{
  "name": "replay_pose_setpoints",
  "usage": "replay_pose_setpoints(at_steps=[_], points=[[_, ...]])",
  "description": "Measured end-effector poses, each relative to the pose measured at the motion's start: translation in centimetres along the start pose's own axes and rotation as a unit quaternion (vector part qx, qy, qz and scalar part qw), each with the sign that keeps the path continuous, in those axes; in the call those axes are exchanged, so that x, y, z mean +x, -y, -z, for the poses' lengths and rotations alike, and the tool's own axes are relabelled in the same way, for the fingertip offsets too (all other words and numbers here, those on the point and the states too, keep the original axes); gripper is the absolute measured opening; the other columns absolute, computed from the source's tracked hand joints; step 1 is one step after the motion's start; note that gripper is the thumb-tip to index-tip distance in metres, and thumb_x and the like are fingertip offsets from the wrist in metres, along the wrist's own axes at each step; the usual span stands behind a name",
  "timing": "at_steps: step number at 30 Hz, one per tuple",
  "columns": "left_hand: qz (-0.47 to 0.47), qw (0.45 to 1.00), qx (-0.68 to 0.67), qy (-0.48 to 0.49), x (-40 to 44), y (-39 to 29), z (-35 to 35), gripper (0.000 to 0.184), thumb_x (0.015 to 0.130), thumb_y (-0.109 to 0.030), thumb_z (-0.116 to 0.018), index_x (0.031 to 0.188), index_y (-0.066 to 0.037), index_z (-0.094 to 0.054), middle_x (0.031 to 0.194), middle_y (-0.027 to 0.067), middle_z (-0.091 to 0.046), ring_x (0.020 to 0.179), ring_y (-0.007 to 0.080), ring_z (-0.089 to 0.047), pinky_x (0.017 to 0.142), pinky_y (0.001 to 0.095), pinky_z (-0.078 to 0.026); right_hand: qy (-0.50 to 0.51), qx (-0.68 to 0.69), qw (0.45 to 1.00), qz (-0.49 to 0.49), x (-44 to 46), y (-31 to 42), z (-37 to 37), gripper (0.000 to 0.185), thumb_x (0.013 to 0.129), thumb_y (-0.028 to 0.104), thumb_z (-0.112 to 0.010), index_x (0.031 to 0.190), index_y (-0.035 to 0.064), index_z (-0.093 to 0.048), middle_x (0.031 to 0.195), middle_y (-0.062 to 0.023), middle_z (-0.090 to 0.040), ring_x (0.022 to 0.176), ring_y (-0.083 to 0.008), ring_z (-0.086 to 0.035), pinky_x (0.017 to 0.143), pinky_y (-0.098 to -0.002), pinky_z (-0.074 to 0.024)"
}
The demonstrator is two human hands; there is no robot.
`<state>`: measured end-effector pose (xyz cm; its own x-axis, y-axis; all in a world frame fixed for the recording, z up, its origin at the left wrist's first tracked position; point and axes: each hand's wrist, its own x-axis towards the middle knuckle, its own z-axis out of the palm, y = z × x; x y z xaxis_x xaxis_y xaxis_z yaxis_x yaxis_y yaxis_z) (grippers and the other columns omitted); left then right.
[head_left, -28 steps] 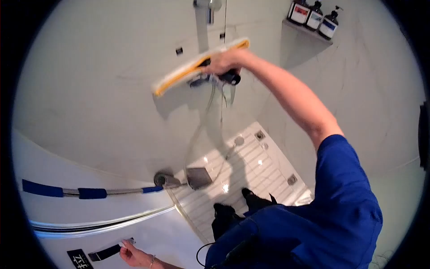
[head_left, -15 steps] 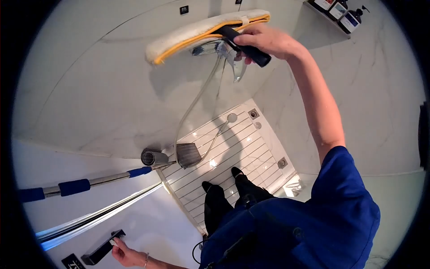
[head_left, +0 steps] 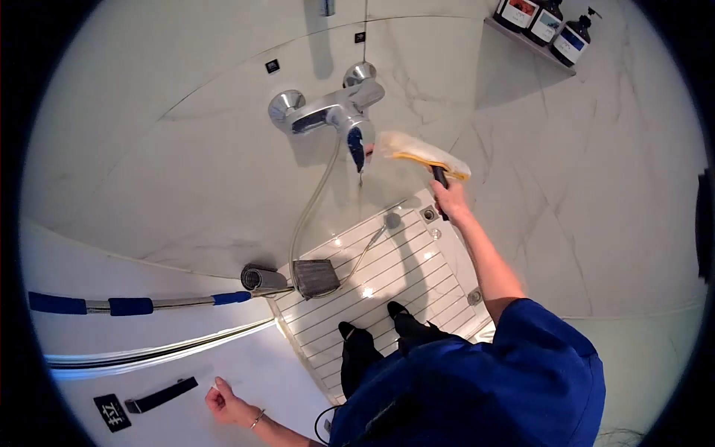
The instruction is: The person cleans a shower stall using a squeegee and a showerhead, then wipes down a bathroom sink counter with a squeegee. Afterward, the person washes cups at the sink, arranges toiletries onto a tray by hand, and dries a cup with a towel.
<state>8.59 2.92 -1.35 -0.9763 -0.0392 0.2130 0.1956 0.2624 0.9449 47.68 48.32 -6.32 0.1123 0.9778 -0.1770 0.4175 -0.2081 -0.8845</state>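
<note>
Right of chrome mixer tap point(head_left: 335, 108): right hand point(head_left: 449, 197) clamped the black grip on white, yellow-edged fabric pad point(head_left: 428, 154), likely for reach.
Near left: left hand point(head_left: 229, 404) apart, curled beside black bar handle point(head_left: 162, 395).

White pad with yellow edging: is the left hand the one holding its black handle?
No, the right hand grips the black handle of the white pad, with the left hand well apart from it.

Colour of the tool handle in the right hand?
Black; best in the head view.
</note>
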Motion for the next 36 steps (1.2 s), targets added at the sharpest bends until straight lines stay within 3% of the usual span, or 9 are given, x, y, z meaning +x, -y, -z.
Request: replay_pose_setpoints(at_steps=[1, 7, 8, 14, 17, 22, 31, 35, 36], points=[[0.004, 1.0, -0.016, -0.005, -1.0, -0.4, -0.2, 0.022, 0.078, -0.007, -0.071, 0.071, -0.002, -0.052, 0.07, 0.0022, -0.052, 0.067, 0.0115, -0.049, 0.066, 0.0244, -0.048, -0.003, -0.066, 0.997, 0.027, 0.9, -0.1, -0.6, 0.037, 0.078, 0.034, -0.061, 0.07, -0.002, -0.056, 0.056, -0.0096, -0.056, 0.046, -0.0167, -0.054, 0.044, -0.0338, -0.042], [0.007, 1.0, 0.003, -0.012, -6.8, -2.6, 0.6, 0.023, 0.077, -0.007, -0.072, 0.07, -0.001, -0.051, 0.072, 0.0034, -0.053, 0.068, 0.0118, -0.051, 0.065, 0.0244, -0.049, 0.034, -0.005, 0.997, 0.074, 2.5, 4.1, -1.4, 0.038, 0.077, 0.035, -0.06, 0.073, -0.0017, -0.053, 0.056, -0.011, -0.055, 0.05, -0.0219, -0.058, 0.048, -0.0365, -0.0446], [0.01, 1.0, 0.007, -0.02, -7.6, -2.8, 0.7, 0.023, 0.077, -0.007, -0.072, 0.07, -0.001, -0.051, 0.071, 0.0033, -0.052, 0.067, 0.0117, -0.05, 0.065, 0.0245, -0.049, 0.027, -0.027, 0.994, 0.098, 3.0, 3.9, -1.1, 0.039, 0.076, 0.035, -0.06, 0.077, -0.0027, -0.054, 0.063, -0.0172, -0.058, 0.06, -0.0302, -0.061, 0.057, -0.0404, -0.0471], [0.041, 0.999, -0.019, -0.028, -10.9, -3.0, -1.1, 0.024, 0.076, -0.006, -0.072, 0.069, -0.003, -0.05, 0.07, 0.0018, -0.05, 0.066, 0.0113, -0.048, 0.063, 0.0246, -0.047, -0.025, -0.117, 0.981, 0.155, 5.5, 3.3, -1.5, 0.039, 0.076, 0.035, -0.061, 0.083, -0.0025, -0.055, 0.076, -0.024, -0.061, 0.075, -0.0407, -0.06, 0.065, -0.0463, -0.0457], [0.026, 0.998, -0.051, -0.008, -11.5, -3.9, -2.3, 0.024, 0.076, -0.005, -0.072, 0.069, -0.004, -0.048, 0.071, 0.001, -0.049, 0.066, 0.0111, -0.047, 0.063, 0.0246, -0.045, -0.046, -0.08, 0.985, 0.143, 4.3, 3.5, -2.8, 0.039, 0.076, 0.036, -0.063, 0.084, -0.0011, -0.055, 0.076, -0.0232, -0.061, 0.076, -0.0403, -0.06, 0.065, -0.0471, -0.0451], [0.008, 0.997, -0.074, 0.001, -12.6, -4.4, -2.1, 0.025, 0.076, -0.003, -0.071, 0.07, -0.004, -0.048, 0.07, 0.0006, -0.048, 0.067, 0.0108, -0.047, 0.064, 0.0236, -0.044, -0.135, 0.071, 0.972, 0.18, 2.9, 3.4, -3.3, 0.034, 0.072, 0.028, -0.069, 0.082, 0.0008, -0.052, 0.067, -0.0156, -0.057, 0.061, -0.0313, -0.055, 0.06, -0.0395, -0.0452], [0.067, 0.996, -0.054, -0.015, -14.1, -2.7, -1.0, 0.025, 0.075, -0.004, -0.071, 0.07, -0.004, -0.047, 0.071, 0.0023, -0.05, 0.07, 0.0122, -0.051, 0.066, 0.0249, -0.048, 0.031, 0.152, 0.946, 0.285, 4.4, 5.3, -3.7, 0.035, 0.068, 0.03, -0.075, 0.075, 0.0006, -0.058, 0.06, -0.0071, -0.055, 0.054, -0.0174, -0.047, 0.056, -0.0324, -0.0424], [0.085, 0.994, -0.071, -0.009, -13.7, -0.9, -1.2, 0.021, 0.076, -0.002, -0.069, 0.076, -0.002, -0.049, 0.073, 0.0036, -0.052, 0.071, 0.0133, -0.053, 0.066, 0.0267, -0.05, 0.043, 0.118, 0.957, 0.262, 5.6, 0.7, -4.2, 0.035, 0.067, 0.032, -0.075, 0.073, 0.0011, -0.059, 0.06, -0.0088, -0.055, 0.054, -0.0201, -0.048, 0.055, -0.0335, -0.0428], [0.094, 0.992, -0.081, 0.007, -13.5, 0.1, -1.2, 0.017, 0.077, -0.001, -0.067, 0.081, -0.001, -0.051, 0.073, 0.0042, -0.052, 0.072, 0.0134, -0.054, 0.066, 0.0274, -0.051, 0.039, 0.036, 0.964, 0.261, 4.9, -0.2, -3.0, 0.036, 0.068, 0.033, -0.073, 0.077, 0.0012, -0.06, 0.065, -0.0124, -0.059, 0.057, -0.0252, -0.053, 0.057, -0.0354, -0.0439]])
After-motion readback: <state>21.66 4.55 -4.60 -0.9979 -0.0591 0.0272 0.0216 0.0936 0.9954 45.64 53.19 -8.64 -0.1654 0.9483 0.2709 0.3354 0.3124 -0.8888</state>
